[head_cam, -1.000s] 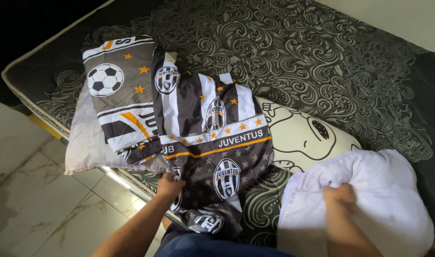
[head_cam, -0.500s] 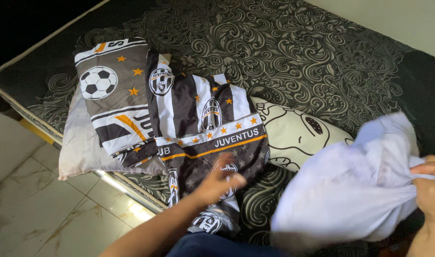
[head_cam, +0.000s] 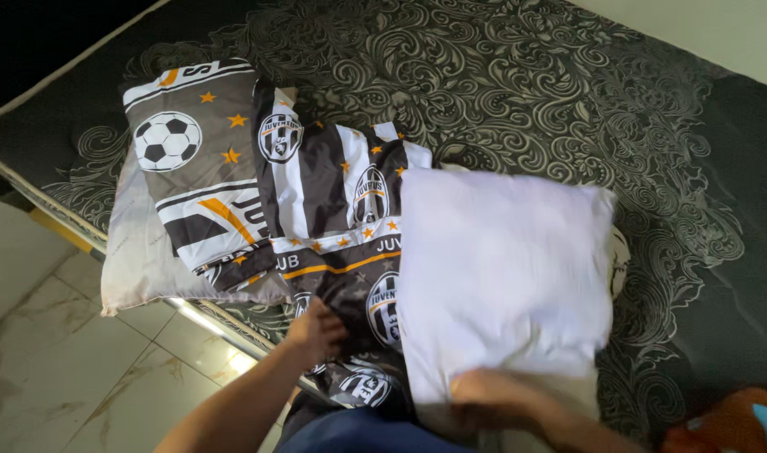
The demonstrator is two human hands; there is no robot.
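A plain white pillow (head_cam: 501,268) lies flat on the bed, blurred by motion, and my right hand (head_cam: 484,396) grips its near edge. It covers most of a pale printed pillow whose edge (head_cam: 620,252) shows at its right. My left hand (head_cam: 314,332) rests on the near part of a black-and-white striped football-print cloth (head_cam: 333,201) with orange stars. That cloth lies partly over a grey pillow (head_cam: 182,201) printed with a football.
The bed is a dark mattress (head_cam: 517,92) with a pale swirl pattern; its edge runs along the left. Marbled floor tiles (head_cam: 56,361) lie below it. Something orange and blue (head_cam: 735,424) sits at the bottom right corner.
The white pillow swung from my far right, where it hung bunched, onto the bed over the pale printed pillow. My left hand stayed on the striped cloth.
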